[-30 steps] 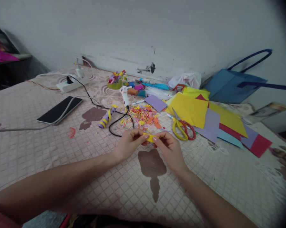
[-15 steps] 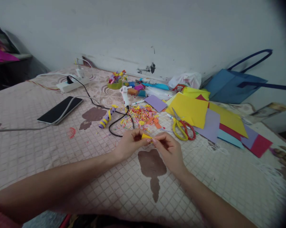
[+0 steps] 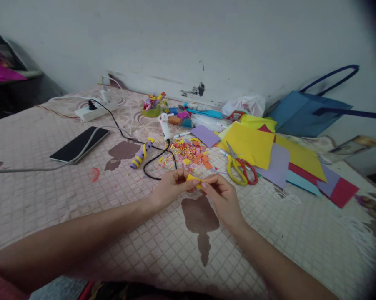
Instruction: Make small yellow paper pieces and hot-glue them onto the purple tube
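Observation:
A small yellow piece, paper or foam sheet (image 3: 193, 179), is pinched between my two hands above the table. My left hand (image 3: 171, 187) grips its left end between thumb and fingers. On its right end, the thumb and fingertips of my right hand (image 3: 223, 196) press together. Just beyond my hands lies a heap of coloured scraps (image 3: 188, 151). Scissors (image 3: 239, 166) with one yellow and one red handle rest to the right of the heap. A purple roll wound with a yellow strip (image 3: 142, 154) lies to the left, beside a white glue gun (image 3: 164, 127).
Coloured sheets (image 3: 250, 143) overlap on the right, in front of a blue bag (image 3: 307, 112). A dark phone or tablet (image 3: 80, 144) with a grey cable lies on the left, near a white power strip (image 3: 96, 111). The glue gun's black cord loops across the tablecloth (image 3: 125, 233).
The yellow piece was held flat, then its right part was folded or squeezed between my fingertips; now more of it shows again. Both hands stay in nearly the same place.

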### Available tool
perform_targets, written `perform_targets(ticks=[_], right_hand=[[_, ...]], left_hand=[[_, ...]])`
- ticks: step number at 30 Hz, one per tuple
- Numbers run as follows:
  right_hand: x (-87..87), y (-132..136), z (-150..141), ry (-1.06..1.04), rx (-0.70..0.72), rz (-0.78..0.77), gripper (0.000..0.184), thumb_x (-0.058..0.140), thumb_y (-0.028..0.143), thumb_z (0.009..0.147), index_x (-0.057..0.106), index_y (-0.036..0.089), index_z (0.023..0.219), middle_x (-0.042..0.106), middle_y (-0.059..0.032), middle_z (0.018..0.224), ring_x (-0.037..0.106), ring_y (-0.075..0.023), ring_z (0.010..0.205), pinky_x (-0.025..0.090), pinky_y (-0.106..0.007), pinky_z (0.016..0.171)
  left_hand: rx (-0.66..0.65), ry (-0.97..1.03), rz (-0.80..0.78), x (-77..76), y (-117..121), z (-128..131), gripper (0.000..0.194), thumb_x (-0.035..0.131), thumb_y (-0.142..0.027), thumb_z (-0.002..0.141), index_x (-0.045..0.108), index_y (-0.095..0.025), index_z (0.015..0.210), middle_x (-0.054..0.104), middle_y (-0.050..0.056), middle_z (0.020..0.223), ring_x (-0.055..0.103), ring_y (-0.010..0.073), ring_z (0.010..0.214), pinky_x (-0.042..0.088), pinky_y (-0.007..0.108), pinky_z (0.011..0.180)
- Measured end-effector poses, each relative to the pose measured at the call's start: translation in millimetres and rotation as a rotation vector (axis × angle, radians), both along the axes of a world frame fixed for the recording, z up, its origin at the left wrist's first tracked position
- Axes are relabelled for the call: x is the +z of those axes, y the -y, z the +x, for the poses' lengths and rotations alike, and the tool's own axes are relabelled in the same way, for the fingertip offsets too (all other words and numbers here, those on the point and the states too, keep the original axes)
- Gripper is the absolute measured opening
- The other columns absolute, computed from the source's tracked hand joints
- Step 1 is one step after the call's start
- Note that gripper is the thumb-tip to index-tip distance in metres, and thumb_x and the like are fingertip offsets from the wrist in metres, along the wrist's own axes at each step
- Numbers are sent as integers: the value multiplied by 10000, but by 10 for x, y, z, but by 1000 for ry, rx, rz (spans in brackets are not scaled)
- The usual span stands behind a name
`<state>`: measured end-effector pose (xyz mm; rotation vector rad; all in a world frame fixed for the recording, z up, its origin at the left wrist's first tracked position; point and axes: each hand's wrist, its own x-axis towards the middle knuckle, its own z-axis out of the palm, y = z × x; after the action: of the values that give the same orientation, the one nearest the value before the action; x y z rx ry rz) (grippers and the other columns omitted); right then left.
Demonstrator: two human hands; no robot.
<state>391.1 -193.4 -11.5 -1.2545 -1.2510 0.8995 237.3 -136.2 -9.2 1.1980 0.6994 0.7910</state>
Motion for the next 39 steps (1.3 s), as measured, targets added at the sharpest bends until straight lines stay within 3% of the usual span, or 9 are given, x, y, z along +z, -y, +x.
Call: perform_targets(ticks=[22,28,33,39], right_hand=[[-27,-15,-5,-65,17,-23,102,634,275,811,604,198,751,568,36,657,509,-100,612,404,-231,588],[-24,-19,12,-47,33,-54,120,629,287,814,597,194,745,568,35,649,507,-100,605,406,-230,584],[48,-81,119,107,163,-80,112,608,294,819,593,189,784,575,15,717,513,-116,644,403,-246,591],[125,-135,275,348,420,-134,103,591,263,823,606,179,765,593,1,718,523,-130,672,393,-252,602]], left_hand=[[36,-42,79,-41,5,2,216,653,-319,734,563,-123,724,587,-7,658,525,82,612,427,216,611],[48,-124,165,-45,-4,-2,214,623,-328,755,564,-123,736,599,9,685,536,95,628,436,222,606],[42,-320,357,-8,-9,-34,201,587,-322,776,581,-127,724,611,19,678,534,107,615,409,218,563],[-97,-539,531,41,-42,-79,181,593,-288,761,606,-127,678,577,-4,605,470,86,546,334,200,503]])
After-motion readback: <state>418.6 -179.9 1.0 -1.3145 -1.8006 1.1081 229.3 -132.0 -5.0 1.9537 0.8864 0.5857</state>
